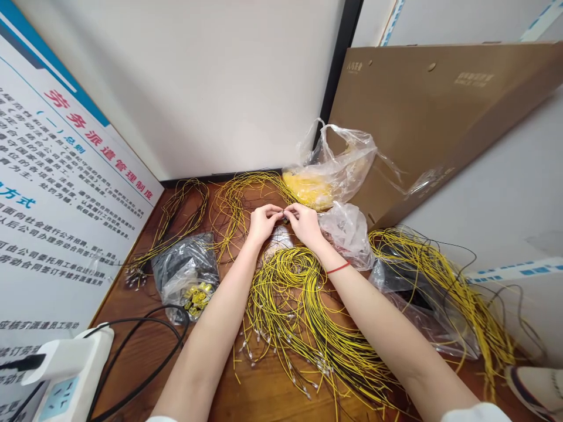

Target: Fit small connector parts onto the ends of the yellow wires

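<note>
My left hand (264,223) and my right hand (303,222) meet over the middle of the wooden table, thumbs and fingers pinched. Between the fingertips is a small dark piece, too small to make out, close to some thin yellow and black wires. Just below my hands lies a large bundle of yellow and black wires (303,264), many with small clear or whitish ends. A looser bunch of yellow wires (233,205) spreads behind my left hand. Near my right hand sits a crumpled clear plastic bag (347,231).
A bag with yellow pieces (308,187) stands at the back. On the left are a bag of black and yellow parts (187,275), a black cable (145,319) and a white power strip (74,375). More wires (444,275) lie right, below a leaning brown board (431,117).
</note>
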`<action>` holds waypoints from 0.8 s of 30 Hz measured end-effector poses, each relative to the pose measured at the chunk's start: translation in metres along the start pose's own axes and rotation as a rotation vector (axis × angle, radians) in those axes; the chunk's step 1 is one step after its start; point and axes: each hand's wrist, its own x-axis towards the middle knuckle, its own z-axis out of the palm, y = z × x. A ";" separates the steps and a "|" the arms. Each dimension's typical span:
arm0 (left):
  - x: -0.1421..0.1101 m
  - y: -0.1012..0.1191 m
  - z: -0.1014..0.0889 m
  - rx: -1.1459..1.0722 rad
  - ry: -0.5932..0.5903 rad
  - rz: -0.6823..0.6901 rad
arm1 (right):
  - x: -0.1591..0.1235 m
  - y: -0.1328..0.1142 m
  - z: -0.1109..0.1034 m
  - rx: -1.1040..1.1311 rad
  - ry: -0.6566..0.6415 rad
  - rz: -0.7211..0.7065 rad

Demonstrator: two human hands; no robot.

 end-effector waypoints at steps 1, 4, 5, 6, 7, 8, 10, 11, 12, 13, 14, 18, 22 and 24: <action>0.000 -0.001 0.000 -0.011 0.002 0.001 | 0.000 0.000 0.000 0.019 0.002 0.007; 0.001 -0.004 0.001 -0.032 0.006 0.004 | 0.000 -0.001 0.000 0.053 0.009 0.020; 0.001 -0.005 0.001 -0.034 0.005 0.006 | 0.000 -0.001 -0.001 0.056 0.012 0.022; 0.002 -0.006 0.001 -0.036 0.004 0.006 | 0.000 -0.001 -0.001 0.057 0.016 0.025; 0.002 -0.006 0.002 -0.039 0.003 0.006 | 0.000 -0.001 -0.001 0.059 0.017 0.027; 0.002 -0.006 0.002 -0.042 0.002 0.005 | 0.000 -0.001 -0.001 0.061 0.018 0.029; 0.002 -0.006 0.001 -0.050 0.001 0.003 | 0.000 0.000 -0.001 0.063 0.021 0.033; 0.002 -0.006 0.001 -0.051 0.000 0.003 | 0.000 0.000 -0.001 0.064 0.023 0.035; 0.002 -0.006 0.001 -0.050 -0.001 0.006 | 0.000 0.000 -0.001 0.065 0.025 0.038; 0.002 -0.006 0.001 -0.048 -0.002 0.009 | 0.000 0.000 -0.001 0.067 0.028 0.042; 0.002 -0.005 0.001 -0.046 -0.002 0.012 | 0.000 0.000 -0.001 0.069 0.029 0.045; 0.002 -0.005 0.000 -0.042 0.001 0.017 | 0.000 -0.001 -0.001 0.060 0.022 0.051; 0.002 -0.005 0.000 -0.051 0.001 0.019 | 0.000 -0.003 -0.002 0.022 0.007 0.042; 0.002 -0.005 0.000 -0.056 -0.007 0.019 | 0.000 -0.003 -0.002 -0.012 0.001 0.029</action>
